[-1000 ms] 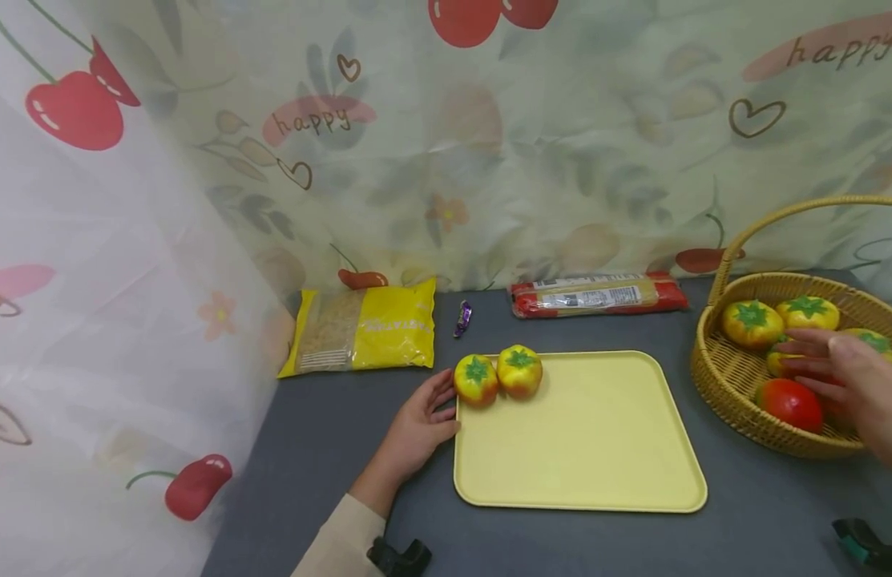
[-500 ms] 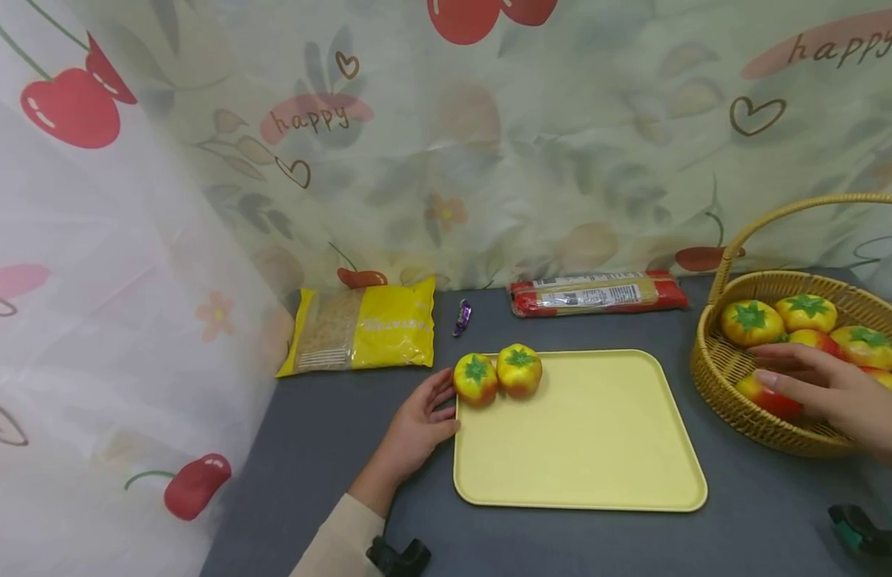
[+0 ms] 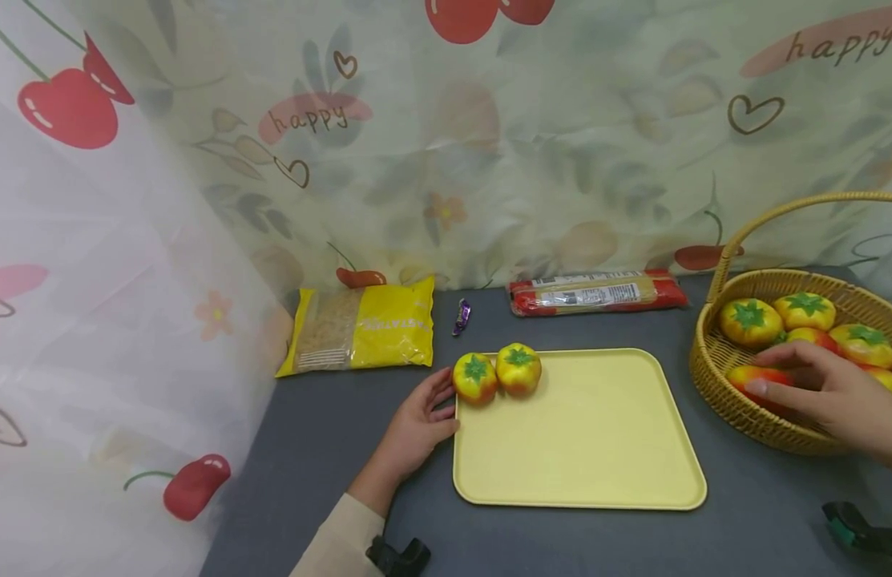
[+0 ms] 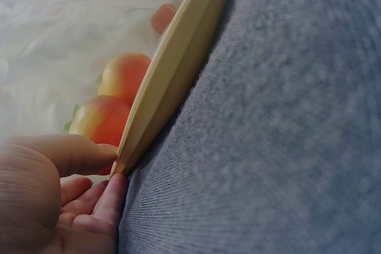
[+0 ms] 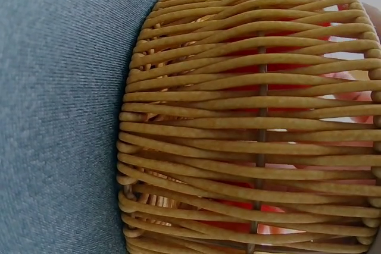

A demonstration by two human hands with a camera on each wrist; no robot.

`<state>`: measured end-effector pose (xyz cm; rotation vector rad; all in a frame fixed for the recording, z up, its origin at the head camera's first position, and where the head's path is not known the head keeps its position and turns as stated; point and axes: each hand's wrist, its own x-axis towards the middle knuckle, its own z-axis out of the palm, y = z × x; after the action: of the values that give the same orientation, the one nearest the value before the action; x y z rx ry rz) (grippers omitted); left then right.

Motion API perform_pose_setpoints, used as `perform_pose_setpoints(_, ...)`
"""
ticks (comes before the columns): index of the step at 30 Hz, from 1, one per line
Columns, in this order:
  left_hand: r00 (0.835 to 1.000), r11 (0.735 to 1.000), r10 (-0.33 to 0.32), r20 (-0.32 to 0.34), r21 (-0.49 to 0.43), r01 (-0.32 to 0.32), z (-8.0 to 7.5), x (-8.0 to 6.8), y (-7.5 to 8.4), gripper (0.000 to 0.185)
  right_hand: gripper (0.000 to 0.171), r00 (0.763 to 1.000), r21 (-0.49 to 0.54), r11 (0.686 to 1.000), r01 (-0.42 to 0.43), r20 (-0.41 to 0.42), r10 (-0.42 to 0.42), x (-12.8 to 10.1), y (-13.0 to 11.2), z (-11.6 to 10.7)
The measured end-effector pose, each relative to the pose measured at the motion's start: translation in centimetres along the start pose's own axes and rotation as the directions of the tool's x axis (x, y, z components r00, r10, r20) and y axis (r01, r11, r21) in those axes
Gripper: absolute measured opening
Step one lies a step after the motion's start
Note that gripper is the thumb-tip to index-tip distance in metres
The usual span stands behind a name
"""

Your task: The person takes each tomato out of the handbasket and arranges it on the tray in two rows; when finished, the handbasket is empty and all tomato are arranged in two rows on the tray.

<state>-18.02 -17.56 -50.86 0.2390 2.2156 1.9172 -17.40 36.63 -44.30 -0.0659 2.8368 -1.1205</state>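
Observation:
At the left edge of a pale yellow tray (image 3: pixel 583 449), my left hand (image 3: pixel 414 429) pinches the rim with thumb and fingertips, as the left wrist view shows. Two yellow fruits (image 3: pixel 518 371) with green leafy tops and red undersides sit side by side in the tray's far left corner, close to that hand. My right hand (image 3: pixel 838 393) is inside a wicker basket (image 3: pixel 727 413), gripping a red-and-yellow fruit (image 3: pixel 750 374) between thumb and fingers, partly hidden by the hand. Several similar fruits (image 3: pixel 750 322) lie around it. In the right wrist view, the basket's woven wall (image 5: pixel 250 123) blocks most of the hand.
A yellow pasta bag (image 3: pixel 391 324) lies behind the tray to the left. A small purple-wrapped candy (image 3: pixel 462 317) and a red-ended packet of noodles (image 3: pixel 597 293) lie along the back. The basket's tall handle (image 3: pixel 785 210) arches above its rim. Patterned cloth hangs behind the table.
My right hand has moved left and lower inside the basket, and its fingers have closed round a red fruit, which has shifted left and tilted. The left hand has stayed at the tray.

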Motion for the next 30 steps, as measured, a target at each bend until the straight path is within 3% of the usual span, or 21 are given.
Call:
perform_pose_setpoints(6, 1.000, 1.000, 0.006, 0.002, -0.001, -0.006, 0.01, -0.04, 0.25, 0.082, 0.048, 0.997, 0.051, 0.998, 0.039, -0.071, -0.035, -0.12, 0.19, 0.25)
perform_pose_setpoints(15, 1.000, 1.000, 0.007, 0.003, -0.007, -0.007, -0.02, -0.08, 0.39, 0.081, 0.086, 0.998, 0.099, 0.994, 0.038, -0.051, -0.033, -0.14, 0.47, 0.17)
perform_pose_setpoints(23, 1.000, 1.000, 0.015, 0.006, -0.014, -0.015, -0.04, -0.17, 0.40, 0.080, 0.077, 0.988, 0.088, 0.991, 0.100, -0.130, -0.088, -0.35, 0.47, 0.26)
perform_pose_setpoints(30, 1.000, 1.000, 0.011, 0.003, -0.017, -0.011, 0.04, -0.20, 0.32, 0.080, 0.075, 0.960, 0.142, 0.969, 0.200, -0.225, -0.166, -0.84, 1.00, 0.23)
